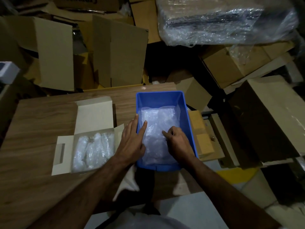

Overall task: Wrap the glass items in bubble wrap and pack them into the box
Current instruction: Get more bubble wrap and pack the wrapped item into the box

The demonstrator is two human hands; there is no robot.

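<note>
A blue plastic bin (188, 113) stands on the wooden table (41, 116), holding sheets of bubble wrap (158, 123). My left hand (132, 139) rests over the bin's left rim, fingers spread, index finger on the wrap. Inside the bin, my right hand (178, 142) has its fingers curled and pinching the bubble wrap near its middle. To the left lies an open white cardboard box (94, 111) holding three bubble-wrapped items (94, 147) side by side. No bare glass shows.
Piles of brown cardboard boxes (118, 53) crowd behind and to the right of the table. A large bundle in clear plastic film (222, 20) sits at the top right. The table's near edge is by my body.
</note>
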